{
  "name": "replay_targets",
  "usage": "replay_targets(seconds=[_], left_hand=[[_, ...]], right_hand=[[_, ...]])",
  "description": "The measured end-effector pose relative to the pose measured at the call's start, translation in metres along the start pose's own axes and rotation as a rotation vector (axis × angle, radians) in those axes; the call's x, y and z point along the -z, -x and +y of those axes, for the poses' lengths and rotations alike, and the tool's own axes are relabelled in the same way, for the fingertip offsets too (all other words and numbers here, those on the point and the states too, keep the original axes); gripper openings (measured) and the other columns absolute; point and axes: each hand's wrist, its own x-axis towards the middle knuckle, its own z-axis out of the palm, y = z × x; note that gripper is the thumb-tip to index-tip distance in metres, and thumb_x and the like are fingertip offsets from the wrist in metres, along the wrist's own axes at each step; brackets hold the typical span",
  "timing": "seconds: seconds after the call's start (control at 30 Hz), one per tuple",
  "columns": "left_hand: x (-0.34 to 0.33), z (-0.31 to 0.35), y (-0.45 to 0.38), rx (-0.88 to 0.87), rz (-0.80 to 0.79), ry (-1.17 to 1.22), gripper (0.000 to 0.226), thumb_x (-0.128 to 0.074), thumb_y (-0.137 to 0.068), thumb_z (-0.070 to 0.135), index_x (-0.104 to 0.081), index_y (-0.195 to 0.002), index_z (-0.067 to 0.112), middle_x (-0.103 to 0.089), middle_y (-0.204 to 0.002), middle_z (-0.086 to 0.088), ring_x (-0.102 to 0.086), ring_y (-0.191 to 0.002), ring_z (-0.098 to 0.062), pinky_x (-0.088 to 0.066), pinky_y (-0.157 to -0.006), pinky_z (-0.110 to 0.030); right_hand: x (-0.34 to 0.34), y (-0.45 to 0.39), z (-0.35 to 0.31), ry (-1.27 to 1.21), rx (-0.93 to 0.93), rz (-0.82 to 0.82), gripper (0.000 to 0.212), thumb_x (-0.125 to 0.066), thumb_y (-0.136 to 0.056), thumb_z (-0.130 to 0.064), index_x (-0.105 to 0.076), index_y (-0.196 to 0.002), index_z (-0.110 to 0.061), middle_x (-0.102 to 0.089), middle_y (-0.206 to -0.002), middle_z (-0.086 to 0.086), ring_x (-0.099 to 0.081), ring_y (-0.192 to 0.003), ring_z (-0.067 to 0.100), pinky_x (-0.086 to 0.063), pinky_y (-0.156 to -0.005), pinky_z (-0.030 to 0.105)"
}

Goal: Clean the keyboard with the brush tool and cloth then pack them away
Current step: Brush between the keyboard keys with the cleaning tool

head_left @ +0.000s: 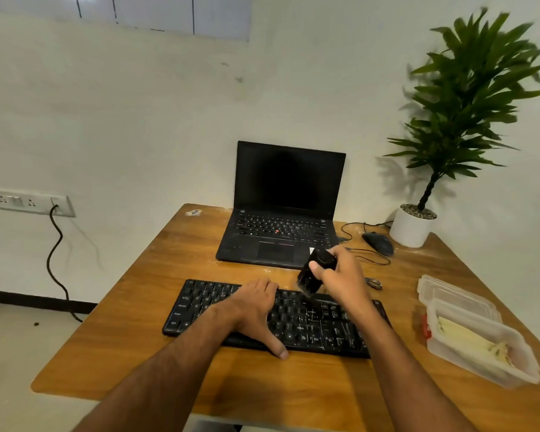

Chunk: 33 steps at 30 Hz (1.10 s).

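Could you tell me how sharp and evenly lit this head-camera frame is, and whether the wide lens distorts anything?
Head view: soft, even light; the plant casts a faint shadow on the wall; its leaves look smeared; the table edges bow from wide-angle distortion; the right hand and brush tool are slightly soft; no strong glare.

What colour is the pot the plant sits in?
White; the pot shows plainly in the head view, at the desk's far right corner.
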Motion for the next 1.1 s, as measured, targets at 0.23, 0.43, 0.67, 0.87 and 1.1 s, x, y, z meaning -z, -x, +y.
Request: replay_targets(seconds=[0.23, 0.43, 0.67, 0.87, 1.1], left_hand=[[0.0, 0.001, -0.001, 0.012, -0.02, -0.018, 0.136, -0.081, -0.058, 0.084, -0.024, -0.158, 0.011, -0.032, -0.148, -0.003, -0.033, -0.135, -0.021, -0.033, -0.122, -0.044], [0.001, 0.001, -0.001, 0.007, -0.012, -0.026, 0.134, -0.081, -0.058, 0.083, -0.026, -0.157, 0.012, -0.033, -0.144, -0.002, -0.033, -0.131, -0.02, -0.034, -0.121, -0.043], [-0.001, -0.001, -0.004, 0.004, -0.008, -0.03, 0.134, -0.081, -0.056, 0.085, -0.029, -0.155, 0.011, -0.033, -0.142, -0.002, -0.034, -0.128, -0.02, -0.036, -0.119, -0.044], [-0.001, 0.0, -0.004, 0.012, -0.017, -0.038, 0.134, -0.081, -0.055, 0.086, -0.029, -0.154, 0.012, -0.033, -0.142, -0.001, -0.035, -0.128, -0.02, -0.036, -0.12, -0.045], [0.001, 0.001, -0.004, 0.018, -0.018, -0.025, 0.128, -0.082, -0.056, 0.084, -0.032, -0.151, 0.014, -0.034, -0.138, -0.001, -0.034, -0.125, -0.018, -0.038, -0.118, -0.043]], right_hand=[[-0.011, -0.002, 0.003, 0.227, 0.164, -0.103, 0.028, -0.078, -0.085, -0.016, -0.068, -0.111, -0.019, -0.068, -0.099, -0.004, -0.063, -0.097, 0.014, -0.052, -0.085, 0.031], [-0.012, 0.004, 0.003, 0.176, 0.225, -0.218, 0.025, -0.077, -0.085, -0.014, -0.067, -0.107, -0.02, -0.068, -0.096, -0.008, -0.062, -0.092, 0.007, -0.044, -0.073, 0.016], [0.013, -0.009, 0.0, 0.322, 0.136, -0.163, 0.03, -0.078, -0.085, -0.015, -0.068, -0.114, -0.019, -0.068, -0.106, -0.003, -0.062, -0.103, 0.016, -0.051, -0.09, 0.035], [-0.001, 0.004, 0.001, 0.298, 0.139, -0.213, 0.027, -0.076, -0.087, -0.016, -0.067, -0.112, -0.02, -0.067, -0.103, -0.005, -0.062, -0.101, 0.015, -0.046, -0.084, 0.028], [0.005, 0.009, -0.017, 0.369, 0.214, -0.249, 0.026, -0.077, -0.085, -0.017, -0.068, -0.109, -0.021, -0.068, -0.104, -0.002, -0.063, -0.101, 0.016, -0.052, -0.086, 0.033]])
